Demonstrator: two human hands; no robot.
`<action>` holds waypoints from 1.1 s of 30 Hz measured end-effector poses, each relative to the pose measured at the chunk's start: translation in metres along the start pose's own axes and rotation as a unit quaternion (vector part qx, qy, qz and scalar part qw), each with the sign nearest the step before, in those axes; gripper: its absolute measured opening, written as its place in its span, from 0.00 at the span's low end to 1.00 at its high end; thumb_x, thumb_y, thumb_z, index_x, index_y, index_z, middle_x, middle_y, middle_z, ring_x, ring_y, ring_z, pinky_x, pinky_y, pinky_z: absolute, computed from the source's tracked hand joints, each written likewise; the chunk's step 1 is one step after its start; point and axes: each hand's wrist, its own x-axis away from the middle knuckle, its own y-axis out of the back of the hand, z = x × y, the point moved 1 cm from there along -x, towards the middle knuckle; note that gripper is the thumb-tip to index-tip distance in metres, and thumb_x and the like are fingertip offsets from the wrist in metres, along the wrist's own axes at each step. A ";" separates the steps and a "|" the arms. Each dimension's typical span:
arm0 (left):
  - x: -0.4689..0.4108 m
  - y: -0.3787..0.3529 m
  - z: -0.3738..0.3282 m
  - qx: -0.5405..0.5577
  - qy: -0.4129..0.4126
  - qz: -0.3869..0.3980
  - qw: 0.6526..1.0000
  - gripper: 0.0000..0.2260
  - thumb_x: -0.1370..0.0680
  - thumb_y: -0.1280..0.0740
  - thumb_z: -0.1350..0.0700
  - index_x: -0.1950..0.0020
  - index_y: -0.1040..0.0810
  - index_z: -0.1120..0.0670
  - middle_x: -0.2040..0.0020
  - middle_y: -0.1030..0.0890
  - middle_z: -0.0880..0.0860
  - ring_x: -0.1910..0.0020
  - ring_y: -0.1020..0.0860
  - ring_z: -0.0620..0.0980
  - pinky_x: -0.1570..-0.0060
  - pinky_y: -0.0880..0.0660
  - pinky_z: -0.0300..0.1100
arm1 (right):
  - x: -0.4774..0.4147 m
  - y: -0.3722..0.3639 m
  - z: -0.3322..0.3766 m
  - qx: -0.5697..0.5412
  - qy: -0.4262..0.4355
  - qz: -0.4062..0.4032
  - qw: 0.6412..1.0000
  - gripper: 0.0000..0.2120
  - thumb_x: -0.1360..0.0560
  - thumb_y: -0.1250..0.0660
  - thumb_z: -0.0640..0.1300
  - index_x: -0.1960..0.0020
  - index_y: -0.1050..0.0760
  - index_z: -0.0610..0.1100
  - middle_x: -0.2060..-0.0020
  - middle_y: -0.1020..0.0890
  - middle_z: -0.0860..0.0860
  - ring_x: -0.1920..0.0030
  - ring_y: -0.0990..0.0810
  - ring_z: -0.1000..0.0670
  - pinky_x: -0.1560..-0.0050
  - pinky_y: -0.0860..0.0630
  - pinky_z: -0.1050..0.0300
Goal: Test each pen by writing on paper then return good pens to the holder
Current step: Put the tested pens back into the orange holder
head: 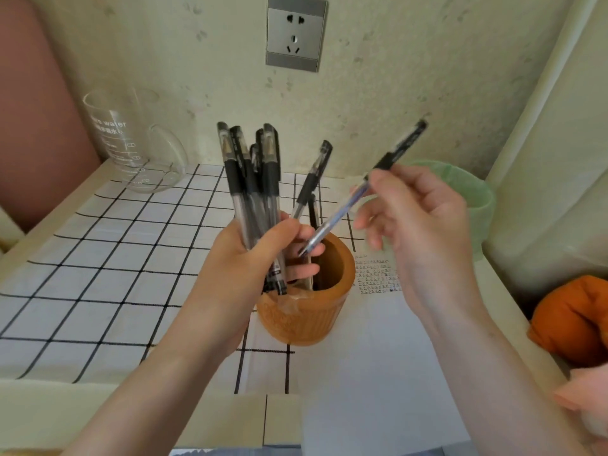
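Nearest the camera, a white sheet of paper (378, 357) lies on the right side of a black-and-white checked cloth (98, 258), with a small block of dark marks at its far end, just right of the holder. The orange-brown ribbed holder (306, 317) stands upright where cloth and paper meet. The left hand (237, 258) is over the holder's left rim, fingers and thumb curled tightly round a bundle of black pens (253, 179). Their capped ends fan upward and their lower ends hang just at the rim. The right hand (418, 225) is to the right of the holder and higher. It pinches a single pen (345, 209) partway along the barrel between thumb and fingers, though the blur hides which fingers; its lower fingers are loosely spread and touch nothing. That pen slants, with the dark end up and to the right and the lower end over the holder's mouth, close by the left fingertips. It is blurred, so contact cannot be told. A capped pen (312, 179) rises behind the left hand's fingers and leans right; its foot is hidden. Farther back, a clear glass jug (131, 139) sits at the cloth's left corner, a pale green cup (477, 205) stands behind the right hand, and an orange bundle (572, 320) lies at the right edge. A grey wall socket (296, 32) is set in the wall above.
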 end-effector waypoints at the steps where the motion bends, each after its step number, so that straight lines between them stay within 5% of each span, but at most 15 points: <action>1: -0.001 0.001 0.000 0.001 -0.002 -0.010 1.000 0.07 0.24 0.37 0.57 0.52 0.23 0.60 0.61 0.16 0.54 0.63 0.17 0.47 0.67 0.21 0.37 | -0.003 0.004 0.000 0.000 0.006 -0.016 1.000 0.02 0.24 0.35 0.36 0.55 0.25 0.38 0.68 0.18 0.48 0.75 0.25 0.51 0.78 0.33 0.62; 5: -0.003 0.007 0.001 -0.074 -0.030 -0.036 0.996 0.08 0.23 0.38 0.56 0.55 0.22 0.58 0.70 0.22 0.51 0.72 0.24 0.47 0.71 0.26 0.34 | -0.010 0.015 -0.006 0.044 -0.020 -0.028 0.998 0.02 0.24 0.35 0.36 0.55 0.25 0.37 0.69 0.19 0.47 0.76 0.25 0.50 0.78 0.32 0.60; 10: -0.005 0.013 0.000 -0.088 -0.038 -0.056 0.994 0.08 0.23 0.38 0.54 0.57 0.22 0.55 0.71 0.24 0.50 0.72 0.26 0.48 0.68 0.26 0.39 | -0.007 0.014 -0.022 0.260 -0.040 0.061 0.963 0.05 0.26 0.31 0.44 0.55 0.22 0.42 0.71 0.20 0.48 0.77 0.26 0.54 0.76 0.31 0.61; 13: -0.005 0.013 0.002 -0.076 -0.021 -0.047 0.996 0.09 0.23 0.38 0.53 0.56 0.21 0.55 0.70 0.24 0.51 0.72 0.26 0.47 0.68 0.26 0.38 | -0.004 0.014 -0.025 0.353 -0.061 0.083 0.930 0.17 0.31 0.30 0.61 0.53 0.21 0.48 0.67 0.22 0.55 0.67 0.25 0.58 0.68 0.31 0.67; 16: -0.004 0.012 0.003 -0.071 -0.019 -0.041 0.996 0.09 0.24 0.38 0.53 0.54 0.22 0.57 0.70 0.24 0.50 0.72 0.26 0.46 0.71 0.26 0.35 | -0.002 0.016 -0.029 0.372 -0.120 0.190 0.901 0.38 0.44 0.28 0.72 0.40 0.27 0.54 0.48 0.22 0.60 0.50 0.23 0.60 0.54 0.28 0.62; 19: -0.004 0.013 0.003 -0.062 -0.019 -0.038 0.997 0.08 0.24 0.37 0.53 0.54 0.22 0.56 0.69 0.23 0.51 0.71 0.25 0.46 0.70 0.26 0.35 | 0.004 0.013 -0.041 0.311 -0.148 0.345 0.873 0.45 0.44 0.18 0.56 0.33 0.36 0.58 0.41 0.23 0.61 0.40 0.24 0.59 0.39 0.27 0.54; 21: -0.004 0.013 0.002 -0.051 -0.018 -0.034 0.998 0.08 0.24 0.37 0.53 0.54 0.22 0.56 0.68 0.23 0.51 0.70 0.24 0.46 0.70 0.26 0.35 | 0.006 0.012 -0.047 0.312 -0.131 0.349 0.874 0.47 0.43 0.17 0.49 0.32 0.40 0.59 0.40 0.23 0.61 0.39 0.24 0.59 0.38 0.26 0.51; 24: -0.003 0.011 0.000 -0.029 -0.022 -0.033 0.999 0.08 0.24 0.37 0.54 0.52 0.22 0.57 0.66 0.21 0.50 0.67 0.21 0.46 0.68 0.25 0.35 | 0.005 0.014 -0.044 0.326 -0.104 0.330 0.880 0.46 0.42 0.17 0.48 0.32 0.38 0.57 0.41 0.23 0.61 0.40 0.24 0.60 0.39 0.25 0.53; 30: -0.001 0.007 -0.002 -0.033 -0.036 -0.007 0.999 0.05 0.24 0.37 0.55 0.54 0.23 0.55 0.63 0.18 0.50 0.65 0.20 0.46 0.66 0.23 0.35 | -0.003 0.030 -0.027 0.323 -0.126 0.381 0.857 0.43 0.41 0.18 0.38 0.34 0.36 0.55 0.45 0.21 0.63 0.45 0.23 0.66 0.50 0.28 0.73; 33: 0.000 0.003 0.000 -0.052 -0.027 0.019 0.998 0.07 0.24 0.37 0.54 0.53 0.24 0.56 0.66 0.20 0.50 0.69 0.23 0.46 0.68 0.25 0.34 | -0.004 0.038 -0.022 0.303 -0.162 0.405 0.847 0.46 0.42 0.18 0.48 0.31 0.39 0.61 0.42 0.24 0.68 0.39 0.27 0.67 0.40 0.29 0.68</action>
